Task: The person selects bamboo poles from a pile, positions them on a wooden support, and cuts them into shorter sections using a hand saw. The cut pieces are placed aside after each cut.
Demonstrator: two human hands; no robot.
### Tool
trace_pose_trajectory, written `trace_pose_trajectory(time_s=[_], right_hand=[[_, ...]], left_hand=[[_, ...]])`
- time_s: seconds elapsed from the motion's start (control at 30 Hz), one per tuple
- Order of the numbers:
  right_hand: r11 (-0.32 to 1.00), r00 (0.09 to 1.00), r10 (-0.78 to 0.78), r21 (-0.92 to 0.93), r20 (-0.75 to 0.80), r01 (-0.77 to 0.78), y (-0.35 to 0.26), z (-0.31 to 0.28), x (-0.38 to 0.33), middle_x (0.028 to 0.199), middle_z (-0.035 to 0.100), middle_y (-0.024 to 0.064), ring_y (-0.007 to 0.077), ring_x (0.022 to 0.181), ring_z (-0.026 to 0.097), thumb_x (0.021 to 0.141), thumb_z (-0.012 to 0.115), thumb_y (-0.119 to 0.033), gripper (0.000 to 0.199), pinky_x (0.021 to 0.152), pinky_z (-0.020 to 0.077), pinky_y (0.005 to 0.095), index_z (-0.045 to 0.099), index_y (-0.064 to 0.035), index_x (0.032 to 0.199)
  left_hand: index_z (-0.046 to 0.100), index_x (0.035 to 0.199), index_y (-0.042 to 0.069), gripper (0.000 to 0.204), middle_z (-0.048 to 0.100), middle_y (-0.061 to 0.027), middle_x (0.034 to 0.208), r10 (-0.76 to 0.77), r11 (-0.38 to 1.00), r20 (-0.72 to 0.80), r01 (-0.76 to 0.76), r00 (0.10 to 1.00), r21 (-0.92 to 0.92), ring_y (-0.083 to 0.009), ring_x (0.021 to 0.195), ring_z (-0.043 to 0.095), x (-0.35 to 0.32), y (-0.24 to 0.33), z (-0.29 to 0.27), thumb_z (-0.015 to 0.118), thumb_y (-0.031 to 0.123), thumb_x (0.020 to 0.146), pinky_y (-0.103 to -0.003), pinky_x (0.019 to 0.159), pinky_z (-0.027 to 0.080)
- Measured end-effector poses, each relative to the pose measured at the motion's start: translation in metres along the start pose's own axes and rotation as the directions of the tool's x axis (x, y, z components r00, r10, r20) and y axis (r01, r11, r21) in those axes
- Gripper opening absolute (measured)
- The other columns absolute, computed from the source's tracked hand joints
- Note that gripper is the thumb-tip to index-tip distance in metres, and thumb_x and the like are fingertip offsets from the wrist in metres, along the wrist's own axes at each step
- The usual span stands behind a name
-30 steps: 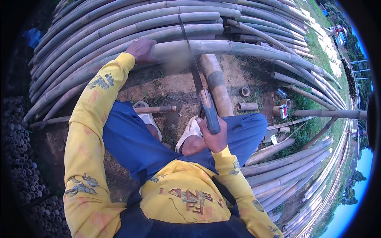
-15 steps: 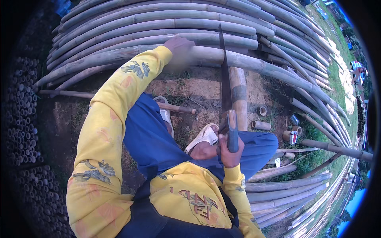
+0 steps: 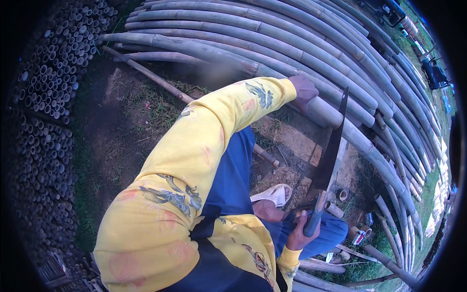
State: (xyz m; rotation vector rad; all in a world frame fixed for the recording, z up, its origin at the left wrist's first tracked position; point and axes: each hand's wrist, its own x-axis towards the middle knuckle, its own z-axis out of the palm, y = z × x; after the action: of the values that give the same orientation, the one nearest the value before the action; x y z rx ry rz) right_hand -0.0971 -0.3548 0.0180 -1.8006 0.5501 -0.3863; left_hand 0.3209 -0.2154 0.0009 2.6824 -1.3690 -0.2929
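My left hand [image 3: 305,90] reaches forward in a yellow sleeve and rests on a thick grey bamboo pole [image 3: 340,127] at the front of a big pile. My right hand [image 3: 300,235] is shut on the blue handle of a long dark machete [image 3: 329,159], whose blade points up toward that pole, just right of my left hand. A cut bamboo piece [image 3: 339,155] lies mostly hidden behind the blade. My blue trousers and a white sandal [image 3: 273,194] fill the space between the hands.
Long bamboo poles [image 3: 272,34] are stacked across the top and curve down the right side. Stacked bamboo ends [image 3: 44,97] line the left. Short bamboo offcuts [image 3: 337,209] and a small can [image 3: 359,237] lie on the dirt at the right. A thin stick [image 3: 160,82] crosses the ground.
The view has swung left, so poles and hands sit further right. My left hand stays on the pole; my right hand still holds the machete, blade now tilted right.
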Motion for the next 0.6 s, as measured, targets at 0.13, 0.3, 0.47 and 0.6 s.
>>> trace_pose_trajectory(time_s=[0.13,0.3,0.47,0.6], right_hand=[[0.988,0.995,0.099,-0.119,-0.008,-0.099,0.012,-0.029,-0.050,0.092,0.069,0.0062,0.0132,0.080,0.061,0.095,0.069,-0.008,0.024,0.074,0.0508,0.0287,0.067,0.0031,0.116],[0.998,0.999,0.016,0.059,0.047,-0.019,0.010,0.035,0.107,0.070,0.058,-0.0005,0.0058,0.065,0.050,0.095,0.073,-0.008,0.018,0.060,0.0450,0.0263,0.060,0.0002,0.087],[0.999,0.999,-0.009,-0.033,0.047,0.011,0.014,0.007,0.021,0.078,0.065,0.0049,0.0112,0.069,0.057,0.092,0.074,-0.007,0.013,0.067,0.0504,0.0315,0.066,0.0010,0.099],[0.997,0.999,-0.053,-0.058,0.001,0.053,0.000,-0.018,-0.040,0.083,0.069,0.0065,0.0124,0.074,0.062,0.091,0.072,-0.003,0.015,0.071,0.0523,0.0309,0.068,0.0026,0.104]], left_hand=[[0.064,0.109,0.001,0.054,0.071,-0.0219,0.097,-0.032,0.999,-0.028,0.031,0.999,-0.007,-0.0409,0.097,0.070,-0.016,-0.007,-0.004,0.080,0.038,0.073,-0.051,0.086,0.055],[0.062,0.111,0.002,0.056,0.071,-0.0231,0.097,0.012,1.000,-0.066,-0.011,0.998,0.019,-0.0422,0.097,0.069,0.012,-0.001,0.002,0.079,0.040,0.074,-0.051,0.087,0.053],[0.061,0.112,0.002,0.058,0.071,-0.0233,0.097,-0.028,0.999,-0.052,0.030,0.998,0.038,-0.0425,0.097,0.068,-0.005,-0.006,0.006,0.080,0.041,0.074,-0.052,0.087,0.053],[0.065,0.112,0.002,0.060,0.073,-0.0231,0.101,-0.064,0.998,-0.004,0.064,0.998,0.024,-0.0419,0.099,0.070,-0.006,0.003,-0.007,0.078,0.048,0.076,-0.051,0.093,0.053]])
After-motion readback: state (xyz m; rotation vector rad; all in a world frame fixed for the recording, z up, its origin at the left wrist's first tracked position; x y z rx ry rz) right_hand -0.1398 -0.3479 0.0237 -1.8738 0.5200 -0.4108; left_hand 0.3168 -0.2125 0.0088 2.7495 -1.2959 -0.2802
